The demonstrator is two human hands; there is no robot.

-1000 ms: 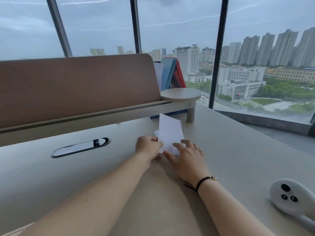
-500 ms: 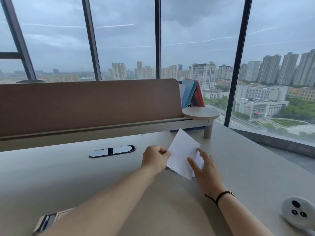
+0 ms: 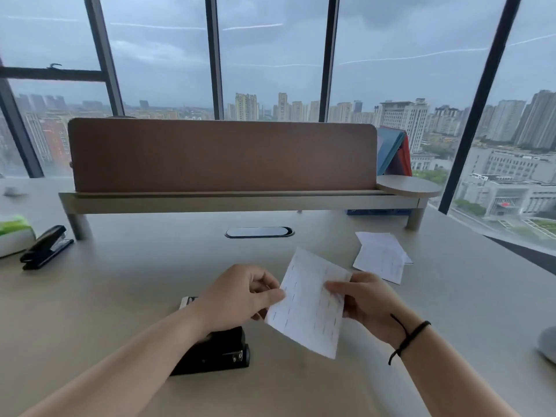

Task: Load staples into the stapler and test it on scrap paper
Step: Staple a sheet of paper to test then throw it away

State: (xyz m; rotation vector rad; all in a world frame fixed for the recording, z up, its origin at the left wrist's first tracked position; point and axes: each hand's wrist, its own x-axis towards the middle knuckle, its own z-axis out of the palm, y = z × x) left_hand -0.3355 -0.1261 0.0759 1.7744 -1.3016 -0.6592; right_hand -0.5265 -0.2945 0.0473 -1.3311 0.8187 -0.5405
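Note:
I hold a white sheet of scrap paper (image 3: 310, 305) above the desk with both hands. My left hand (image 3: 240, 296) pinches its left edge and my right hand (image 3: 367, 302) grips its right edge. The sheet carries rows of small marks. A black stapler (image 3: 216, 352) lies on the desk under my left forearm, partly hidden by it. A small white box (image 3: 187, 301) peeks out behind my left wrist. More white paper sheets (image 3: 380, 255) lie on the desk to the right.
A second black stapler (image 3: 45, 246) lies at the far left beside a white and green object (image 3: 13, 236). A raised shelf with a brown divider panel (image 3: 222, 155) crosses the back. A cable slot (image 3: 258, 232) sits in the desk (image 3: 120, 281). A grey object (image 3: 547, 344) shows at the right edge.
The sheet has been lifted off the pile and brought toward me, held now by both hands. The view has swung left and down, showing the black stapler under my left arm.

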